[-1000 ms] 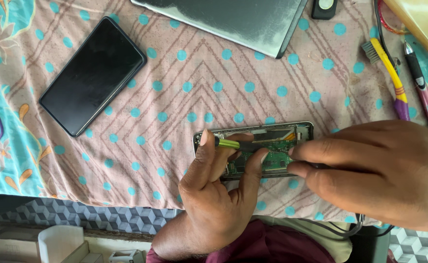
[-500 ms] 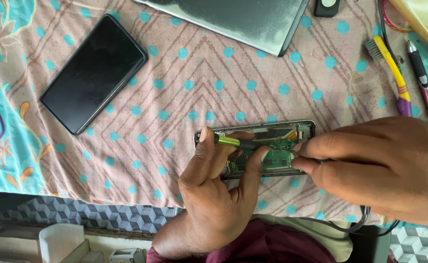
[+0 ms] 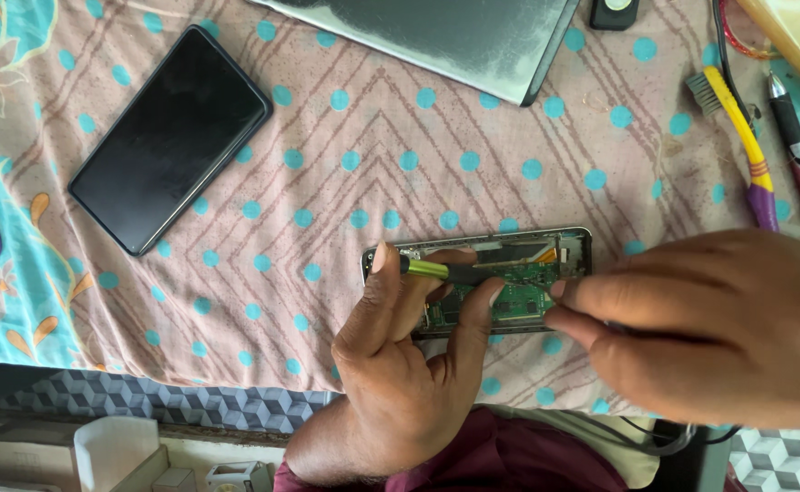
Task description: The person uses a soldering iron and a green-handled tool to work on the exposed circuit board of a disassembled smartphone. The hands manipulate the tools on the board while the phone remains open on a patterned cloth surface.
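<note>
Two hands' fingers (image 3: 473,314) on opened phone (image 3: 518,273), screwdriver (image 3: 427,269) between fingers

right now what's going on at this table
A person is working on an opened phone with its green circuit board exposed, lying on a dotted cloth. The left hand steadies it with a yellow-tipped tool between its fingers; the right hand pinches the phone's edge. Another phone lies face up nearby, and a yellow brush.

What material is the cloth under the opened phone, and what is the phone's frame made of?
The cloth looks like soft woven cotton, matte, with printed teal dots and wrinkles. The opened phone seems to have a metal frame: its rim is thin, silvery and slightly shiny, though painted plastic is possible.
</note>
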